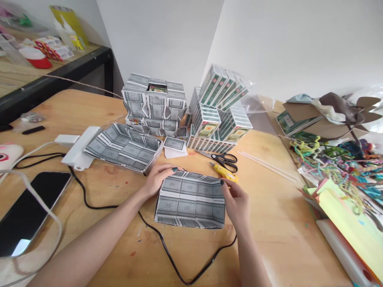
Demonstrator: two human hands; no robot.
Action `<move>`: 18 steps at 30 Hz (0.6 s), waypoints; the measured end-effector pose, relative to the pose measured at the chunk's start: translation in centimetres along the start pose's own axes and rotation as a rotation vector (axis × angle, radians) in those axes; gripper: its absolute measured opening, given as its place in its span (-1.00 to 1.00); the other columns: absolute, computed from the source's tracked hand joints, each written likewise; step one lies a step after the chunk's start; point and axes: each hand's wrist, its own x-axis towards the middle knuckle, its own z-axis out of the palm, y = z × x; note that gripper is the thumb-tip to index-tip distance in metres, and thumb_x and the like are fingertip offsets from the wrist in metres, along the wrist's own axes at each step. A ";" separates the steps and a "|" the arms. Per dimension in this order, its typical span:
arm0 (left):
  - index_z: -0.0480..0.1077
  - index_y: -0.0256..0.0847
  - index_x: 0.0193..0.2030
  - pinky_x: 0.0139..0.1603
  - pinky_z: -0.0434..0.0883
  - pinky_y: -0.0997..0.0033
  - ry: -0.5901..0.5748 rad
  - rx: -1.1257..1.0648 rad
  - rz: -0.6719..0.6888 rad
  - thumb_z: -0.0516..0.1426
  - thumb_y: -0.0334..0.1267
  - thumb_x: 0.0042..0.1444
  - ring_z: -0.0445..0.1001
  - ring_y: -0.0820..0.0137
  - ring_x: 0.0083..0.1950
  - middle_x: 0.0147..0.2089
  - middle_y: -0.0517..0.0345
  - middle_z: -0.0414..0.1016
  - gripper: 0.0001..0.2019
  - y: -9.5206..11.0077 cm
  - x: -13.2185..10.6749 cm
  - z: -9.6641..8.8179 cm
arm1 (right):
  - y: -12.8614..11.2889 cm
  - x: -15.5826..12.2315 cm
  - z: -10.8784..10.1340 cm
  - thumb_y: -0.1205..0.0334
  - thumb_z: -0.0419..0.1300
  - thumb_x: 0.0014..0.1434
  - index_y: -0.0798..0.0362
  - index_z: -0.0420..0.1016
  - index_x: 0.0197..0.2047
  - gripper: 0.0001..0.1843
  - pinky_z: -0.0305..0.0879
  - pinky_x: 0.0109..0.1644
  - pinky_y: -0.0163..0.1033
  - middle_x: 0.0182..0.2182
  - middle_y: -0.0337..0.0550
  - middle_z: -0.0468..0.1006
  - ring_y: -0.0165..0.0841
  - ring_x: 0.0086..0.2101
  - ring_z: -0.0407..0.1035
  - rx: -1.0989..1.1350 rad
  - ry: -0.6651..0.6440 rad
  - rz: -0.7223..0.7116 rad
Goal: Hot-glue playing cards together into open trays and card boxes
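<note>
An open tray made of patterned playing cards (190, 201) lies on the wooden table (269, 223) in front of me. My left hand (158, 178) grips the tray's far left corner, fingers curled over the rim. My right hand (236, 201) pinches the tray's right edge near the far corner. A second, similar card tray (124, 146) sits behind and to the left. Further back stand a stack of finished card trays (154, 104) and a pile of card decks in boxes (220, 115).
Black-handled scissors (223, 159) and a yellow glue gun (224, 172) lie just beyond my right hand. A black cable (167, 249) runs under the tray. A phone (28, 211) lies at left, coloured paper and cords (344, 179) at right.
</note>
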 end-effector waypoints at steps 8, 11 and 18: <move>0.55 -0.28 -0.33 -0.07 0.33 0.35 -0.054 0.013 0.050 0.06 -0.26 -0.03 0.48 0.23 -0.13 -0.25 0.05 0.59 -0.75 0.0 -0.2 -0.1 | 2.3 2.1 -0.6 -0.27 0.08 -0.02 0.05 0.35 -0.34 -0.50 0.24 -0.37 -0.20 -0.39 -0.01 0.48 -0.18 -0.34 0.40 -0.373 0.120 0.072; 0.54 -0.28 -0.31 -0.05 0.32 0.33 -0.078 0.012 0.061 0.06 -0.25 -0.02 0.48 0.23 -0.12 -0.22 0.05 0.59 -0.74 -0.1 -0.2 -0.2 | 2.4 2.2 0.1 -0.24 0.12 -0.07 0.03 0.30 -0.27 -0.50 0.25 -0.31 -0.19 -0.31 -0.01 0.46 -0.15 -0.25 0.38 -0.489 0.137 0.054; 0.54 -0.27 -0.30 -0.06 0.31 0.33 -0.087 0.025 0.057 0.05 -0.26 -0.01 0.47 0.23 -0.11 -0.19 0.06 0.58 -0.75 -0.5 -0.2 -0.4 | 2.5 2.8 -0.7 -0.18 0.20 -0.13 0.07 0.34 -0.37 -0.54 0.24 -0.35 -0.18 -0.39 -0.04 0.48 -0.15 -0.34 0.40 -0.406 -0.003 0.206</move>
